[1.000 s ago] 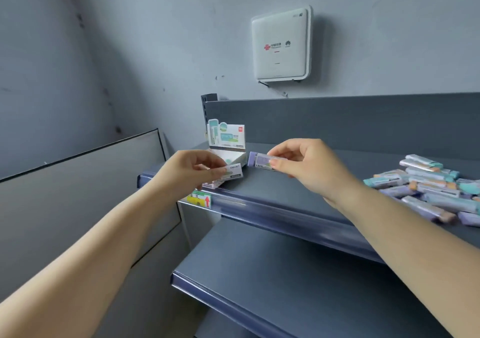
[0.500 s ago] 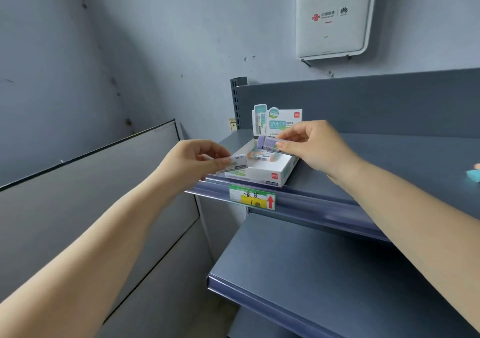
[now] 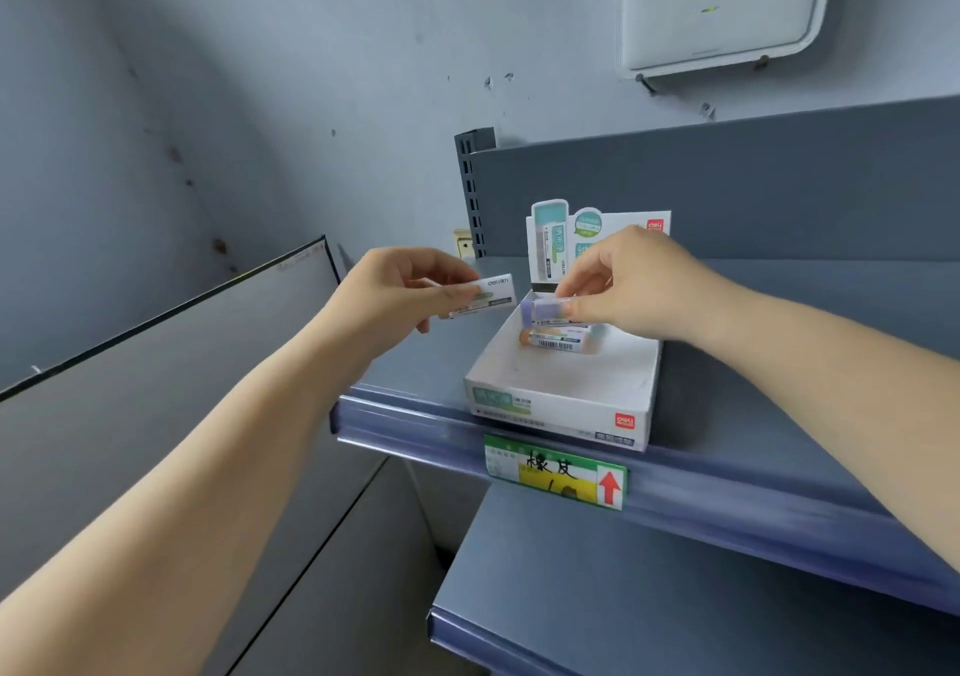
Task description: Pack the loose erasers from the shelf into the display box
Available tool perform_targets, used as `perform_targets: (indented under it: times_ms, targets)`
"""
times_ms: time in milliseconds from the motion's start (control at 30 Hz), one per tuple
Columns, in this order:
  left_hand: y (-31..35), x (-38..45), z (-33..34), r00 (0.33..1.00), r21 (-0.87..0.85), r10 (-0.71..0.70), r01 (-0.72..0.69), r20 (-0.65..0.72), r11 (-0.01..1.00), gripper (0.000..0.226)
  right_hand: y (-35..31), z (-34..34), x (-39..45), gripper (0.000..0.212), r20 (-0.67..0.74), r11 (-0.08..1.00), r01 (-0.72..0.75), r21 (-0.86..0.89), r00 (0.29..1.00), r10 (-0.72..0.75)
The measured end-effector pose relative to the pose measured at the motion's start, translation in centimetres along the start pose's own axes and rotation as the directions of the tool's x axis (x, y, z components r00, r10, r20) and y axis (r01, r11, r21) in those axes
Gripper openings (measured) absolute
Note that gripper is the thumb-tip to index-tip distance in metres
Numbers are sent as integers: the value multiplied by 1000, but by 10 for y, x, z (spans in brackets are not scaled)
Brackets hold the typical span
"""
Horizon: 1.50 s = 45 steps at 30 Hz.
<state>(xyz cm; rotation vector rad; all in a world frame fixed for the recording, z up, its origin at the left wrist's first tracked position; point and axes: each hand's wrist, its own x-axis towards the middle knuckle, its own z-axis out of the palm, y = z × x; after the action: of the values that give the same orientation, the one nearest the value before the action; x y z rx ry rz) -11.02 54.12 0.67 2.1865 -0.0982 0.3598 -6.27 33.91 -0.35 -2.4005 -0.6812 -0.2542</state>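
Note:
A white display box (image 3: 561, 405) with an upright printed back card stands at the front edge of the grey shelf (image 3: 779, 358). An orange-tipped eraser (image 3: 558, 340) lies inside it near the back. My right hand (image 3: 634, 286) pinches a purple eraser (image 3: 543, 309) low over the box's back left part, just above the lying eraser. My left hand (image 3: 400, 296) holds a white-sleeved eraser (image 3: 485, 296) in the air, left of the box. The loose pile of erasers is out of view.
A green and yellow price label (image 3: 556, 473) with a red arrow hangs on the shelf's front rail under the box. A lower shelf (image 3: 649, 608) juts out below. A white wall-mounted device (image 3: 722, 5) is above, and a grey panel (image 3: 156, 415) on the left.
The view has closed in on the box and the eraser pile has left the frame. My right hand has carried the purple eraser leftward and down over the box; my left keeps its eraser beside it.

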Motion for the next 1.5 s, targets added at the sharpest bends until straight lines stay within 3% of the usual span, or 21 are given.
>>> perform_targets:
  times_ms: [167,400,567,833,933,1100,1233,1367,1500]
  targets:
    - [-11,26,9,996,-117,63,-54,70,992,9,-1,9,5,20,75,999,-13,-50,997,16]
    - [-25,51,20,974,-202,143,-106,174,974,12,-2,20,7,8,128,993,-74,-87,988,85]
    - [-36,66,24,957,-327,159,-73,243,942,12,-1,20,10,10,96,988,-134,-73,985,141]
    - [-48,71,29,931,-370,181,-55,317,928,6,-3,24,9,10,97,969,-153,-192,980,174]
    - [-49,72,29,919,-386,203,-62,338,921,7,-7,26,8,6,44,955,-142,-260,986,158]
    - [-49,67,33,901,-409,250,-92,354,908,4,-17,25,3,31,-99,987,-149,-54,985,144]
    - [-45,61,33,896,-477,276,-85,347,875,7,-21,27,1,21,-177,992,-88,-92,982,71]
    - [-45,60,33,910,-435,275,-121,310,892,4,-22,20,-5,15,-145,988,-98,-121,986,80]
    - [-51,62,36,943,-261,225,-159,245,952,9,-20,16,-14,13,-75,986,-137,-100,989,130]
